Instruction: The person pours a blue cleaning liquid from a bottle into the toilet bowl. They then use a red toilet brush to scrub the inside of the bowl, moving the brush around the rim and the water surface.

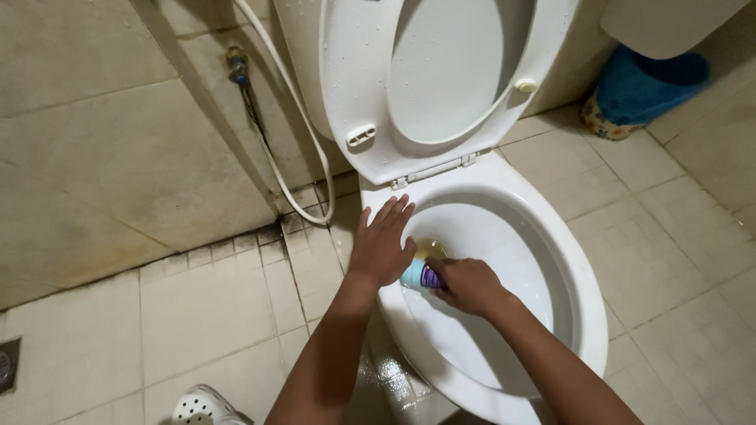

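From the head view, we are looking straight down at a white toilet (pixel 583 315) with its seat and lid (pixel 441 79) tipped up against the tank. We are resting our left hand (pixel 380 245) flat on the near-left rim of the bowl, fingers (pixel 391 211) spread and pointing toward the hinge, palm down, holding nothing. Our right hand (pixel 468 285) is reaching inside the bowl, fingers curled tight around a small light-blue and purple bottle (pixel 420 275). The bottle is lying nearly sideways in the grip, its pale blue end poking out to the left, just beside the thumb of the left hand. It is sitting over the bowl's inner left side, close to the yellowish water (pixel 429 249) at the drain. Whether its end is touching the porcelain, we cannot tell.

Around us, a white hose (pixel 295 126) is looping down the stained wall (pixel 102 157) from a valve (pixel 236 65) on the left. A blue bundle (pixel 642 90) is sitting on the tile floor (pixel 654 228) at the upper right. A white perforated shoe (pixel 203 406) is peeking in at the bottom left, and a floor drain (pixel 6 364) is showing at the far left edge. The tiles near the toilet's base are looking wet and shiny.
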